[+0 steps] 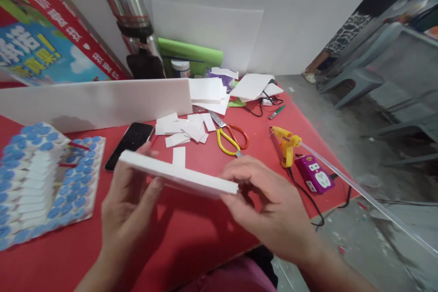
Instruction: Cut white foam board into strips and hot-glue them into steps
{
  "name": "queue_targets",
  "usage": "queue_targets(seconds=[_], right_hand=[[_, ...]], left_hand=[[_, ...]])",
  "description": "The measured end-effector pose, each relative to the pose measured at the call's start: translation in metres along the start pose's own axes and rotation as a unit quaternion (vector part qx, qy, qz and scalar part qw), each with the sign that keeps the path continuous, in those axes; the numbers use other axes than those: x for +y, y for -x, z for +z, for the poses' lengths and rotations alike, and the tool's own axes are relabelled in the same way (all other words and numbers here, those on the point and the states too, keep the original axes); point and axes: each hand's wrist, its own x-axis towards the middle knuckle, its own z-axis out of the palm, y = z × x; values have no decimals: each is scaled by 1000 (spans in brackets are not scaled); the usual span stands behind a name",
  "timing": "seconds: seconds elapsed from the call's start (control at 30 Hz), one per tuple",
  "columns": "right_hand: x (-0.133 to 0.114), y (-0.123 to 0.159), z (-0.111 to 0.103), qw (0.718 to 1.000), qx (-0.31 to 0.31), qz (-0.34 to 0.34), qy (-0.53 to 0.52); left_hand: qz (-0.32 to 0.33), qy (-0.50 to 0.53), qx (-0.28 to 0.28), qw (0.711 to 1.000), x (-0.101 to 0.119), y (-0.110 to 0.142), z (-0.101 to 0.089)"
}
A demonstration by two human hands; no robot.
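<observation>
The left hand [128, 210] and the right hand [270, 207] grip 1 long, flat, white foam-like piece [178, 175], 1 at each end, thumbs and fingers pinching it. The piece is held up over the red counter [68, 264], tipped a bit down to the right.

Just past it lies 1 small white flat strip [179, 157]. Near the left hand is a black shiny phone [132, 141]. Farther back sits a messy pile of small white flat bits [186, 128], touching or close to metal scissors with 1 yellow and 1 orange handle [226, 126].

To the right, a yellow plastic glue gun [287, 141] has a long clear stick [345, 179] poking out its back. Beside it is a purple plug box [316, 173].

On the left is a blue-and-white model with white steps [29, 187]. Behind that, a long white board [102, 100] stands on its edge. A shiny silver flask [132, 13] is at the back.
</observation>
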Motion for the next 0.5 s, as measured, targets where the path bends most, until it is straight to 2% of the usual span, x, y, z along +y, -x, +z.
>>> queue_targets(seconds=[0.07,0.17,0.23,0.33,0.5], right_hand=[[5,-3,-11,999,-18,-27,41],[17,-3,-13,999,-27,18,20],[24,-1,-8,999,-16,35,5],[27,2,-1,999,22,24,25],[19,-1,2,997,45,39,49]], left_hand=[[-52,98,-10,994,-5,2,1],[-76,129,-24,988,-17,7,7],[-63,95,-19,993,-23,10,12],[-17,60,-19,998,-22,11,16],[5,90,-43,995,-19,15,21]])
